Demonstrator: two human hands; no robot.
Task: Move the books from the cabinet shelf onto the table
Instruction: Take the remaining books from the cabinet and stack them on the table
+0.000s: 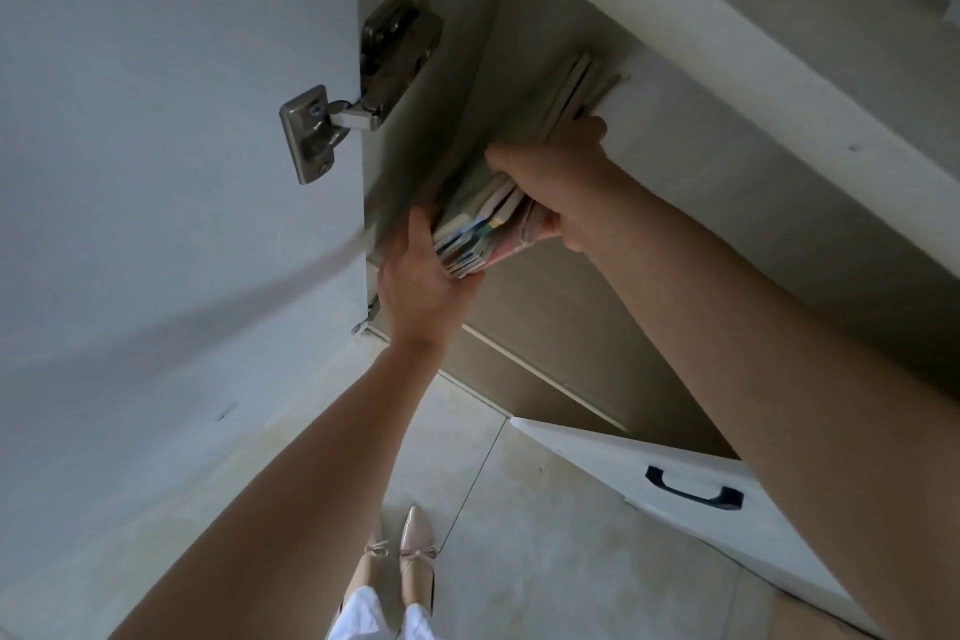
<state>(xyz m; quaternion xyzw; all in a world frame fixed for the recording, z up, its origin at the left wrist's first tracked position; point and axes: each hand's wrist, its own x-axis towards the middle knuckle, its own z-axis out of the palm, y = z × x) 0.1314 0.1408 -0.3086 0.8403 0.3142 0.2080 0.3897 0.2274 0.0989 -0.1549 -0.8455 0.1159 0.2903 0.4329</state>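
Observation:
A bundle of several thin books with coloured spines sticks out of the cabinet shelf, just inside the cabinet's left wall. My left hand cups the bundle from below and on its left side, thumb up along the spines. My right hand grips the bundle from the right and top, fingers curled over it. The far ends of the books reach deeper into the shelf, pale and lying flat. No table is in view.
The open white cabinet door stands close on the left, held by a metal hinge. Below is a lower door with a dark handle, open to the right. Tiled floor and my two pink shoes lie underneath.

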